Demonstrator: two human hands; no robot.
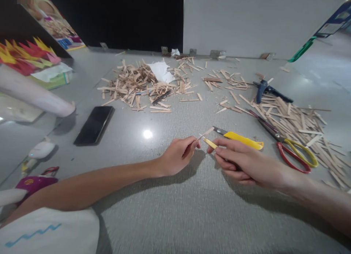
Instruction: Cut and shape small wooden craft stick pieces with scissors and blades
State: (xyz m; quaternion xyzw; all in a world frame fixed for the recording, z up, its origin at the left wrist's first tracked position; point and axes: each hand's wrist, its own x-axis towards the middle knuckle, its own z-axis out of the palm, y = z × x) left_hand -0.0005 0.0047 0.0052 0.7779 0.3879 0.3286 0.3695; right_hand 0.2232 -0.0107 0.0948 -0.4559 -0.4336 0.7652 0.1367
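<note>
Only container-ish thing is a green box [60,81] far left with white tissue sticking out the top. Up front, the left hand [177,155] has its fingers pinched tight on a thin wooden stick [206,132], tip pointing up-right. The right hand [244,162] has its fingers closed on a yellowish stick [210,143], whose end sits just below the other stick. A yellow utility knife [242,139] lies on the table [175,210] just behind the right hand, red-and-yellow scissors [293,153] to its right. The black phone [94,125] is well off left.
</note>
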